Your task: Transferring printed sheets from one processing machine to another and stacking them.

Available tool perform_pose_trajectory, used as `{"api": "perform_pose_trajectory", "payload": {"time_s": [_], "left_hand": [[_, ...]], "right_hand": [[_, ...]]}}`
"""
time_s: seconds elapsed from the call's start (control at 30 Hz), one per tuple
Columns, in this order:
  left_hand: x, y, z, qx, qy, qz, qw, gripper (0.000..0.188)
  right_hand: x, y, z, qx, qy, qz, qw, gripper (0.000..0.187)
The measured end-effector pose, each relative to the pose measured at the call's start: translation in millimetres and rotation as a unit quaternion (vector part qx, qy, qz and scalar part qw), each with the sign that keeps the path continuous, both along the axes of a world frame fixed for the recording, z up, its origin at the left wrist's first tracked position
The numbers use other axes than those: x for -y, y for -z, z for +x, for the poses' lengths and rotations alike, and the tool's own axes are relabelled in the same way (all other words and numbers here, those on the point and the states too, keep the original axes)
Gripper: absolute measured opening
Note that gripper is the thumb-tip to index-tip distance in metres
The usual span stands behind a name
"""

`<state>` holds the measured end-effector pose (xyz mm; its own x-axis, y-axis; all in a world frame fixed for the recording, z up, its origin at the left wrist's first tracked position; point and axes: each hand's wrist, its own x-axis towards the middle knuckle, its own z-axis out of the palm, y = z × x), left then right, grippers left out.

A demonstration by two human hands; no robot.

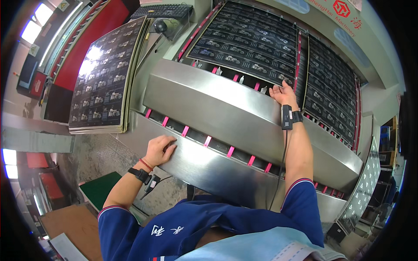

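My left hand (159, 150) rests at the left end of the lower steel panel (198, 162), its thumb apart from loosely bent fingers, holding nothing. My right hand (284, 94) is turned palm up over the upper steel cover (209, 93), fingers apart and slightly bent. Its fingertips are close to the lower edge of a large black printed sheet (248, 37) lying on the machine; whether they touch it I cannot tell. Another black printed sheet (328, 89) lies to the right, beyond a pink strip. Both wrists wear a strapped black device.
A thick stack of glossy black printed sheets (102, 82) stands at the left. Pink belts (207, 141) cross the gap between the steel covers. A keyboard (162, 11) and a dark mouse (160, 26) sit at the back. A cable (281, 169) hangs from my right wrist.
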<state>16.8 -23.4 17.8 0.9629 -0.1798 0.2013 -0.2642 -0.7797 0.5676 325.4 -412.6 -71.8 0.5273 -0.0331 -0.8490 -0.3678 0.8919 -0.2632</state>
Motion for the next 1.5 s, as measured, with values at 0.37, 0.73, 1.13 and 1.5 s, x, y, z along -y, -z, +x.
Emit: {"api": "perform_pose_trajectory", "payload": {"time_s": [0.37,0.73,1.13,1.5], "left_hand": [[4.2,-1.3,-0.1,0.007,0.003,0.011,1.000,0.018],[41.4,1.7,-13.9,0.031,-0.096,-0.006,0.995,0.020],[265.0,12.9,-70.3,-0.002,-0.109,0.026,0.994,0.017],[287.6,21.7,-67.9,0.032,-0.154,0.083,0.984,0.015]], "right_hand": [[48.5,-44.7,2.5,0.210,0.115,-0.132,0.962,0.020],[240.2,-107.9,-81.2,0.217,0.220,-0.260,0.915,0.012],[499.9,-70.0,-125.0,0.236,0.103,-0.315,0.913,0.016],[590.6,25.7,-100.8,0.316,0.065,-0.420,0.848,0.020]]}}
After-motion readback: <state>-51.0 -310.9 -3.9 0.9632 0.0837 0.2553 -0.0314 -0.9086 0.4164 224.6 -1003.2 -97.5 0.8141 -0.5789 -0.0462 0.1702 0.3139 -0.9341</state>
